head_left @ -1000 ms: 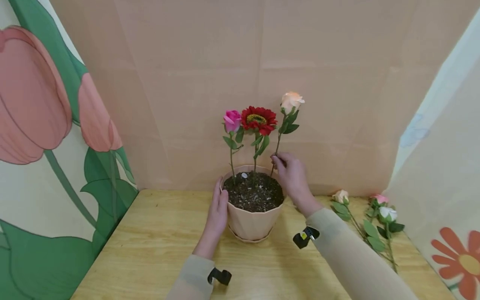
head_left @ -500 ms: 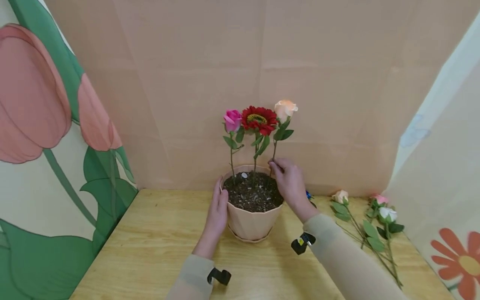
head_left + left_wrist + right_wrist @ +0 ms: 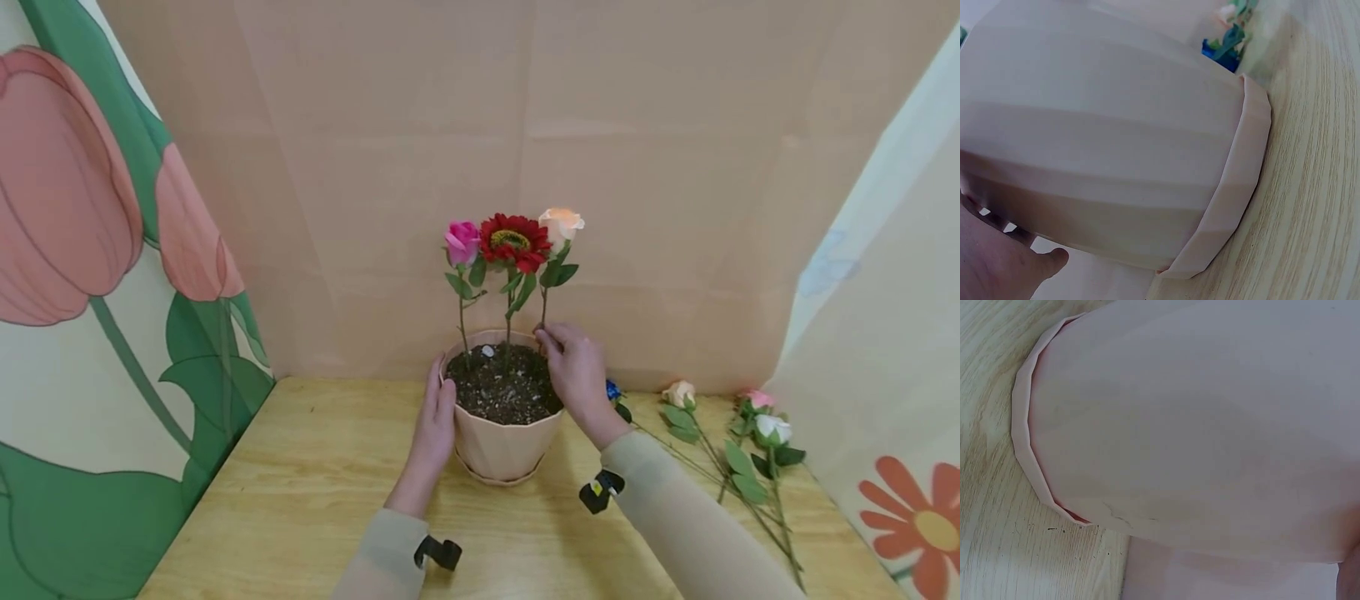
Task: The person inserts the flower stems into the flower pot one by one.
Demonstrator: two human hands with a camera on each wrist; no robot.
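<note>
A pale pink faceted flowerpot (image 3: 507, 450) full of dark soil (image 3: 510, 396) stands on its saucer (image 3: 498, 479). My left hand (image 3: 437, 417) rests with straight fingers along the pot's left side; the left wrist view shows the thumb (image 3: 1054, 261) beside the pot wall. Over the right rim, my right hand (image 3: 579, 371) pinches the stem of a peach rose (image 3: 561, 225) low down, its lower end at the soil behind my fingers. A magenta rose (image 3: 462, 243) and a red daisy-like flower (image 3: 514, 242) stand upright in the soil.
On the wooden table (image 3: 300, 492), right of the pot, lie a blue flower (image 3: 613, 389), a peach rose (image 3: 680, 393), a pink flower (image 3: 757, 400) and a white rose (image 3: 772, 428), stems crossing near my right sleeve. A beige backdrop (image 3: 390, 208) rises behind the table.
My right hand has moved down and slightly left with the peach rose, whose bloom now sits lower, close to the red flower. The left hand stays at the pot.
</note>
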